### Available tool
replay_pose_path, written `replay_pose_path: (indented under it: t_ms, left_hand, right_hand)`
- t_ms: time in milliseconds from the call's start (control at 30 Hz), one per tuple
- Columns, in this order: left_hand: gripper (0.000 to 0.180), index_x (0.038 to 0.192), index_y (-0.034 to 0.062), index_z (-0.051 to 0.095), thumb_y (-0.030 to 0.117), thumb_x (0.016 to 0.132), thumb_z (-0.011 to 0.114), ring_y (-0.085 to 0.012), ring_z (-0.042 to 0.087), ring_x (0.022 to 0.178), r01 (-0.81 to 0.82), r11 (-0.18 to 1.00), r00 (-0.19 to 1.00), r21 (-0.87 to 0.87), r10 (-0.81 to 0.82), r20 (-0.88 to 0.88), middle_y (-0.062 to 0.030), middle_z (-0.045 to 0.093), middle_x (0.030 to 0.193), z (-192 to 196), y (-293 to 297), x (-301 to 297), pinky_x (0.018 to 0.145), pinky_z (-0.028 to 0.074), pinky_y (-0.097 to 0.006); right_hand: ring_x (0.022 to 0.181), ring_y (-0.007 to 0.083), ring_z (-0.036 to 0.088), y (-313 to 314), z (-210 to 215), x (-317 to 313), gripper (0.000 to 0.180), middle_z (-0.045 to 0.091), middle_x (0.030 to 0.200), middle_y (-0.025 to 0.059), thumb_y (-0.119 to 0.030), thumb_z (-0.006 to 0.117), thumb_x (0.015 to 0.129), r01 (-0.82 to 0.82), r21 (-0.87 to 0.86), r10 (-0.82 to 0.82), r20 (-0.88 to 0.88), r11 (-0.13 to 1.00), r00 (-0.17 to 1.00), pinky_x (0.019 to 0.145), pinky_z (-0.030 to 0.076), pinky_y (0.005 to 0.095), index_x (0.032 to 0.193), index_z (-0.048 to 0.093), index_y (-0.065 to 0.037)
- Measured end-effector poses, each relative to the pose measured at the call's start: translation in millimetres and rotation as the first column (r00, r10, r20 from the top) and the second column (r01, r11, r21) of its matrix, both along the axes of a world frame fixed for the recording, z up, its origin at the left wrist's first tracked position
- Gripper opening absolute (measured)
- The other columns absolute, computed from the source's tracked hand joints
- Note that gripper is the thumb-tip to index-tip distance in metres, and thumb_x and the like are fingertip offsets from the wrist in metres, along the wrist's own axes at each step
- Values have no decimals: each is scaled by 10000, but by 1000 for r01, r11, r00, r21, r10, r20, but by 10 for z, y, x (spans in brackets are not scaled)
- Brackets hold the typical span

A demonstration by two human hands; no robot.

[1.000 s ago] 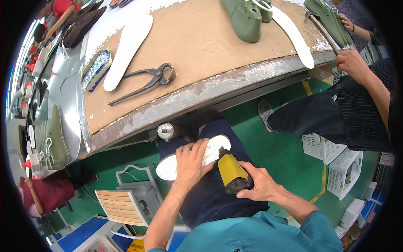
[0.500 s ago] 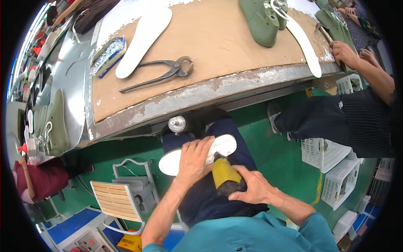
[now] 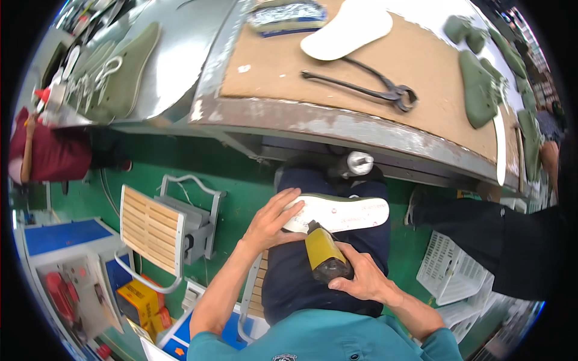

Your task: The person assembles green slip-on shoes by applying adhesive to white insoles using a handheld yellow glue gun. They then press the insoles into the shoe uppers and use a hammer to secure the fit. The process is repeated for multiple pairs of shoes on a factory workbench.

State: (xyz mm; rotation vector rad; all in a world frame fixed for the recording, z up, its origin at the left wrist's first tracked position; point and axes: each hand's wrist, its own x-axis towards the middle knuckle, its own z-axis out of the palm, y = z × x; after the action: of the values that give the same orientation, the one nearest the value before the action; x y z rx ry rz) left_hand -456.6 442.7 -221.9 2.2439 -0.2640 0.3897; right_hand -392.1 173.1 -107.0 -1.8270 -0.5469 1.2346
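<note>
Across my lap lies a white insole (image 3: pixel 349 213) on a green shoe last, whose edge shows along its far side. My left hand (image 3: pixel 271 222) grips its left end, the thumb on the near side. My right hand (image 3: pixel 366 274) is closed around a yellow bottle (image 3: pixel 324 248) with a dark base and a dark tip. The tip points away from me, at the near edge of the insole, close to my left thumb. Whether it touches the insole I cannot tell. Just beyond my knees stands a post with a silvery, round top (image 3: pixel 360 163).
Ahead is a workbench (image 3: pixel 301 114) with pincers (image 3: pixel 391 93), a loose white insole (image 3: pixel 352 30), a foil-wrapped block (image 3: pixel 286 18) and green lasts (image 3: pixel 478 90). A slatted chair (image 3: pixel 153 222) stands left. Co-workers are at both sides, with white crates (image 3: pixel 442 271) at right.
The view has swung left, so the bench things sit further right. My left hand has gone from the insole's middle to its left end. The bottle stays in my right hand.
</note>
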Motion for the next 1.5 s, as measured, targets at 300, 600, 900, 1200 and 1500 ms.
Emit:
replay_pose_path:
  t_ms: [300,600,900,1200,1500]
  left_hand:
    - [997,1458,23,493,56,571,947,-421,576,1319,0,989,1000,-149,3,23,-201,570,1462,-123,46,-35,1115,501,-494]
    - [987,1439,24,492,57,569,956,-421,570,1309,1,992,1000,-130,0,4,-194,566,1439,-97,14,-5,1095,516,-483]
    - [985,1438,10,484,131,590,970,-416,569,1300,-23,997,1000,-80,24,12,-207,559,1428,-59,-73,-4,1085,517,-479]
    - [674,1360,2,537,106,724,733,-369,613,992,24,966,947,258,61,-314,-178,607,1064,258,-960,762,803,436,-509]
    - [898,1502,7,418,163,707,804,-379,563,1228,-185,912,870,-366,-21,-492,-200,565,1301,1461,-720,272,1059,443,-473]
  right_hand:
    - [1129,471,682,165,-92,-104,966,685,1202,312,-464,873,768,-16,-5,17,98,1000,995,972,544,466,1460,432,45]
    - [1133,462,680,159,-131,-159,954,682,1239,284,-408,899,744,24,26,-27,164,999,986,976,542,458,1457,445,34]
    - [1076,430,714,46,-205,-191,945,712,1143,266,-432,898,741,153,23,-155,162,988,974,940,555,449,1431,454,36]
    - [1170,500,648,-398,254,-221,1014,675,1254,313,-606,850,763,-30,-262,105,278,965,955,1000,530,513,1458,480,34]
    - [1122,458,694,-639,126,-412,1089,711,1178,315,-678,872,673,-3,-398,137,308,917,941,1028,526,478,1428,539,32]
